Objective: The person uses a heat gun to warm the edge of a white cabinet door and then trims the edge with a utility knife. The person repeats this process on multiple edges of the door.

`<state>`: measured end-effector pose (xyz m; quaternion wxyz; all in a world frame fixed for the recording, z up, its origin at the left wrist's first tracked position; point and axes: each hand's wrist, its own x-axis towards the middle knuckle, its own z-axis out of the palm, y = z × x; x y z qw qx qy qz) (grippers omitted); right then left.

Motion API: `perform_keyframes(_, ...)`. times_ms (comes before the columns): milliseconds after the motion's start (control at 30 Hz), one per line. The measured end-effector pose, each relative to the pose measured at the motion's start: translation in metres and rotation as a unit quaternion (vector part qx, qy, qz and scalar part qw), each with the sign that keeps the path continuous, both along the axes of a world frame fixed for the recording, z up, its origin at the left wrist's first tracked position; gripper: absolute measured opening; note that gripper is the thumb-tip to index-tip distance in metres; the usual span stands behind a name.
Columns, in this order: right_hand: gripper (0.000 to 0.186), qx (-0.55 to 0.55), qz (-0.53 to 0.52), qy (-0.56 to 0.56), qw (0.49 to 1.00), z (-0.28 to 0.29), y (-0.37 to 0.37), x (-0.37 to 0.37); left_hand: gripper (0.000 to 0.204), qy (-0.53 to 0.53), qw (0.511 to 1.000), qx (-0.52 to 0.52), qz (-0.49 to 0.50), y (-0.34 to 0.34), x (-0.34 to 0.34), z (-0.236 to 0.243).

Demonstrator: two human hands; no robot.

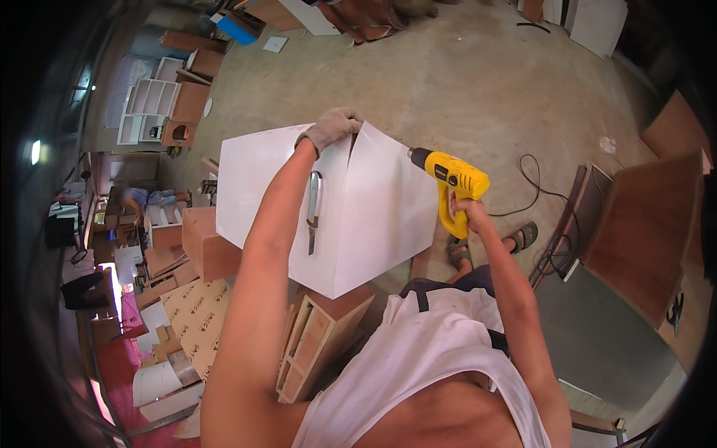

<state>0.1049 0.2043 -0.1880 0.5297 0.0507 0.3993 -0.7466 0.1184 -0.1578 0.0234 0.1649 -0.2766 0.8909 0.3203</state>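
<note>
A white box-like cabinet (381, 201) stands in front of me, its top panel (250, 168) and right-hand panel meeting along an edge. A narrow dark gap shows at the far end of that edge. My left hand (333, 130), in a grey work glove, is curled over the far rim of the top panel beside the gap; its fingertips are partly hidden. My bare right hand (469, 212) grips the handle of a yellow power drill (454, 175). The drill's nose points left, at the far edge of the right-hand panel. On the top panel lies a utility knife (314, 211).
A black cord (534, 183) runs over the floor on the right, near my sandalled feet and a leaning brown board (638, 231). Beneath the cabinet is a wooden frame (325, 336). Boards and shelving crowd the left, where another person (142, 200) is.
</note>
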Motion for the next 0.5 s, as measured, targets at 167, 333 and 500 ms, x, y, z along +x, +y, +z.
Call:
perform_keyframes(167,0.036,-0.079,0.095,0.002,0.992,0.018,0.025,0.004,0.022,0.020,0.998,-0.036,-0.055,-0.004,0.000,-0.003)
perform_keyframes(333,0.042,-0.073,0.130,0.022,0.989,0.039,0.036,0.016,0.022,-0.011,0.999,0.003,-0.033,-0.009,0.000,-0.008)
perform_keyframes(500,0.043,-0.045,0.189,0.167,0.967,0.051,0.041,0.001,0.021,0.010,0.999,-0.016,-0.050,-0.008,0.000,-0.005)
